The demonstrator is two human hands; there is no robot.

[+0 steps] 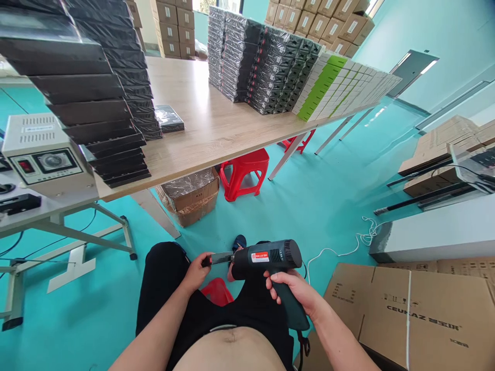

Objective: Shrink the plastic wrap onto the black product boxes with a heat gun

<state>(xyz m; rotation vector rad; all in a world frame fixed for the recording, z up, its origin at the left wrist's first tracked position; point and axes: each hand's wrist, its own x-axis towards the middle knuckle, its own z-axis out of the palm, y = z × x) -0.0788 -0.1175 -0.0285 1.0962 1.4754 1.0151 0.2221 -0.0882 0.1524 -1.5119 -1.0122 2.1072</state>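
My right hand (294, 288) is wrapped round the grip of a dark heat gun (266, 260) with a red and white label. The gun lies level above my lap, its nozzle pointing left. In front of the nozzle, a thin flat box (221, 258), dark at one end and shiny grey along its side, is seen nearly edge-on. My left hand (196, 272) grips its dark left end. Whether the nozzle touches the box I cannot tell. From the gun's grip a black cord (303, 342) runs down.
A wooden table (193, 154) bears stacks of black boxes (104, 103), film-wrapped boxes (270, 72) and white-green boxes (340, 87). Beneath stand a carton (197, 206) and a red stool (245, 172). A control unit (46, 154) is left; large cartons (417, 314) crowd the right. A white cable (344, 253) crosses the floor.
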